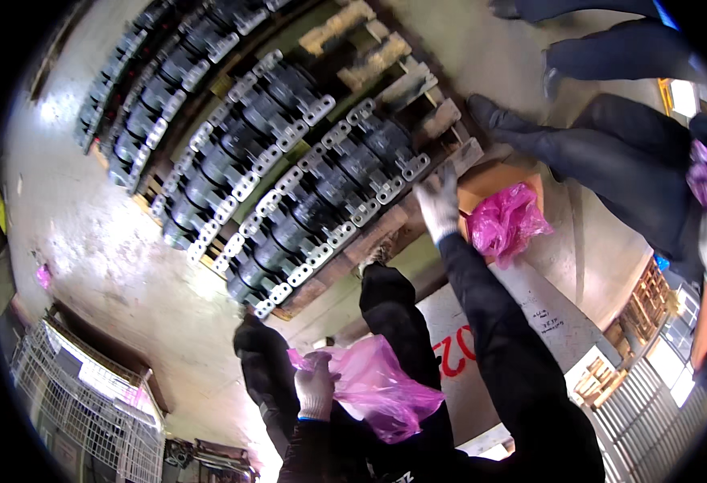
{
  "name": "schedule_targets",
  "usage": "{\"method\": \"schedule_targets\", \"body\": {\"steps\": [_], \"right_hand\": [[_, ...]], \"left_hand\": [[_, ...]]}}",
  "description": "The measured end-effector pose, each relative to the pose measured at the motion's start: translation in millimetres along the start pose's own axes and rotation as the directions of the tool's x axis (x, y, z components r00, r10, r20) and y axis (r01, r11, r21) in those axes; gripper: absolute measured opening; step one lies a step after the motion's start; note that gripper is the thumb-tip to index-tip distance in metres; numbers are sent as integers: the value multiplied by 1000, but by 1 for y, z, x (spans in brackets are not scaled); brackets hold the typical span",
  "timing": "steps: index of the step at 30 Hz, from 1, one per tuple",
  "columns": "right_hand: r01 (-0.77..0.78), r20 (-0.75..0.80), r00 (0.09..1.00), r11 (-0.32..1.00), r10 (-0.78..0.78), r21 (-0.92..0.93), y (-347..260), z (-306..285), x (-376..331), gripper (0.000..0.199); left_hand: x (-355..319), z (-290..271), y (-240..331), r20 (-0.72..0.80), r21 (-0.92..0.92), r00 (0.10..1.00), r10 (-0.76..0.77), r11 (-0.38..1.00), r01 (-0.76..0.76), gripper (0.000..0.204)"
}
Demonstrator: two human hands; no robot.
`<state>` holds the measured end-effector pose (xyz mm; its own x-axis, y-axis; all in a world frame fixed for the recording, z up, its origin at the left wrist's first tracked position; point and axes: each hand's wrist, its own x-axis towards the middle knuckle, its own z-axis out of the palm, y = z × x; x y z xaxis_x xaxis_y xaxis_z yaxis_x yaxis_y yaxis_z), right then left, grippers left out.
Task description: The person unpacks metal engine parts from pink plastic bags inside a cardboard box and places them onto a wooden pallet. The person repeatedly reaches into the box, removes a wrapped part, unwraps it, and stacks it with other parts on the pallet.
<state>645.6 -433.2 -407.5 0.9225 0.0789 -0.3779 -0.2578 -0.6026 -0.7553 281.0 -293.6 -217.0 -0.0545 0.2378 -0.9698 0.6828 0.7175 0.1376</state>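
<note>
Wooden pallet (386, 229) on floor carries rows of dark metal castings (321, 189). Cardboard box (482, 179) beside pallet holds crumpled pink bag (508, 221). Second pink plastic bag (378, 386) low in view, gripped by gloved left hand (315, 388). Gloved right hand (438, 201) reaches over pallet edge, fingers spread, holding nothing.

pallet (386, 60): wooden, a bit beat up, bare slats showing at the far end
castings (289, 173): dark metal parts with pale lugs, lined up in rows across the pallet
second stack (156, 80): more of the same parts, further left
floor (88, 241): grey concrete, shiny in patches
wire cage (80, 402): metal mesh bin, lower left
other person (611, 153): dark trousers and shoes, standing near the pallet corner, white glove at the right edge
</note>
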Motion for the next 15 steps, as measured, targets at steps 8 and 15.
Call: {"method": "schedule_targets", "body": {"steps": [8,15], "right_hand": [[-507,867,494,834,71,220,-162,-57,-327,133],[82,566,817,993,-114,81,-297,-18,-479,89]], "left_hand": [[-50,-70,58,134,-331,949,286,915,-229,24],[-139,-172,108,628,-94,691,359,916,-391,21]]}}
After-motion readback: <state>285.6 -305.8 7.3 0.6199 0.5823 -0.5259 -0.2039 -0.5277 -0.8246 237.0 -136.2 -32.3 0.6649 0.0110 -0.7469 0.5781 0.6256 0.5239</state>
